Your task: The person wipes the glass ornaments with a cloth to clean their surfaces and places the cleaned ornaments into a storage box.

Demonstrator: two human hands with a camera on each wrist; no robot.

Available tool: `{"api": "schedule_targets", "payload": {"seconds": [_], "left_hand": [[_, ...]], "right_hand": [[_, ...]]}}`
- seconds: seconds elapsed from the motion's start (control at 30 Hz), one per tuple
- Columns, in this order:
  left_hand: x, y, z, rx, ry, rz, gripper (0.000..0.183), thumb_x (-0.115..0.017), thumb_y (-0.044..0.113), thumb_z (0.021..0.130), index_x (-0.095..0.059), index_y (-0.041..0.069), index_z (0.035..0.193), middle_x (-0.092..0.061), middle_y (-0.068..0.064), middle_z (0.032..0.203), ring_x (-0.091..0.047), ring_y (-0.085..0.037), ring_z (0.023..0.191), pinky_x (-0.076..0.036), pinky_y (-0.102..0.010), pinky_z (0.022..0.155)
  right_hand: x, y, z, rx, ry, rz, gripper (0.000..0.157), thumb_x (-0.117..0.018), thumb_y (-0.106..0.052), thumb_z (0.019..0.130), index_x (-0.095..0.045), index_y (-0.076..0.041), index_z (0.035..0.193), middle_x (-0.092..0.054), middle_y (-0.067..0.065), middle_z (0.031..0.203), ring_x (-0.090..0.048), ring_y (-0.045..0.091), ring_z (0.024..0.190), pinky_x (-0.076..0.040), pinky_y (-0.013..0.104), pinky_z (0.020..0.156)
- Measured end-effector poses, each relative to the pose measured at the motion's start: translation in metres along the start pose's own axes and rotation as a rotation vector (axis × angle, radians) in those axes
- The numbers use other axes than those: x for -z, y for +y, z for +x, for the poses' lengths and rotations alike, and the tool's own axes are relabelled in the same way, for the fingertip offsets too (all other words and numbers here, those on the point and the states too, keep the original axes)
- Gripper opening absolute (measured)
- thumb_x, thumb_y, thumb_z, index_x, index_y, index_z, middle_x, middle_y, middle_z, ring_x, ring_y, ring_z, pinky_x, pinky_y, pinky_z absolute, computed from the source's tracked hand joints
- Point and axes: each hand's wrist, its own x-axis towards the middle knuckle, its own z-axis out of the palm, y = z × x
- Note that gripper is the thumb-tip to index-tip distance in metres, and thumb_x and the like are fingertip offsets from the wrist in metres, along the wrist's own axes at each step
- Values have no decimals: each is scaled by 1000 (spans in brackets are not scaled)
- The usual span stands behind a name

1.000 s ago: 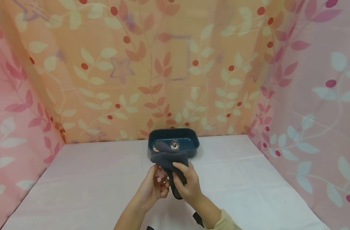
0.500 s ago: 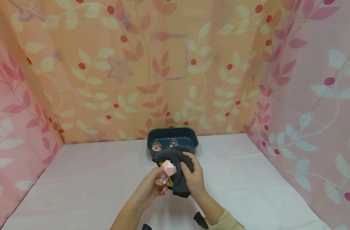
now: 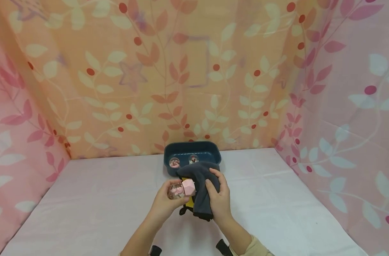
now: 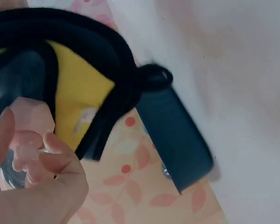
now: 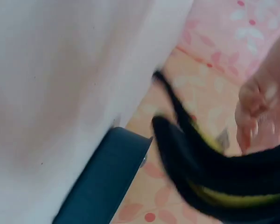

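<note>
In the head view my left hand (image 3: pixel 162 204) grips a small clear snow globe (image 3: pixel 176 191) lying sideways, its pink faceted base pointing right. A pink figure shows inside the globe. My right hand (image 3: pixel 222 199) holds a dark grey cloth (image 3: pixel 203 193) with a yellow face, black edging and a loop. The cloth hangs right beside the pink base. From the left wrist, the pink base (image 4: pixel 32 114) shows between thumb and fingers, with the yellow face (image 4: pixel 77 88) behind it. Dark folds of the cloth (image 5: pixel 200 158) fill much of the right wrist view.
Behind the hands, a dark blue tray (image 3: pixel 192 145) stands on the white-covered table (image 3: pixel 111 199) near the back curtain. It holds a globe with a pink figure (image 3: pixel 174 163) and another with a dark-and-red figure (image 3: pixel 193 159). Patterned curtains (image 3: pixel 341 106) enclose the sides.
The globe has turned from base-up and partly under the cloth to lying sideways in my left hand. My right hand has drawn the cloth to the right, exposing the globe and both globes in the tray.
</note>
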Motion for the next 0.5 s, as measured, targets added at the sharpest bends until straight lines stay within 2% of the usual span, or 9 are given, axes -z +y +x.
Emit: {"api": "schedule_targets", "payload": {"seconds": [0.13,0.23,0.37,0.5], "left_hand": [[-3,1,1,-56,25,29,57,-80,4,78,-53,3,128,-57,-16,116,-58,-24,93,-53,-34,74],[-4,1,0,-63,25,36,60,-80,4,79,-50,1,131,-55,-18,118,-57,-25,92,-53,-35,72],[-5,3,-2,-6,7,-53,60,-71,14,89,-41,-4,137,-54,-17,117,-56,-22,89,-49,-31,71],[-4,7,-3,58,-18,-170,56,-58,29,97,-39,-2,139,-55,-10,106,-53,-20,85,-39,-30,68]], "right_hand": [[-9,4,-5,111,-20,-72,38,-51,-4,99,-43,-3,136,-43,18,136,-56,20,109,-51,25,84],[-13,8,-6,164,-42,-110,38,-53,-1,97,-45,-3,135,-46,18,133,-57,20,109,-51,25,84],[-14,10,-5,206,-10,-138,37,-55,1,95,-48,-3,131,-50,18,129,-60,24,105,-52,25,82],[-12,11,-3,222,38,-153,35,-56,3,94,-51,-3,129,-52,17,127,-61,24,103,-52,24,81]]}}
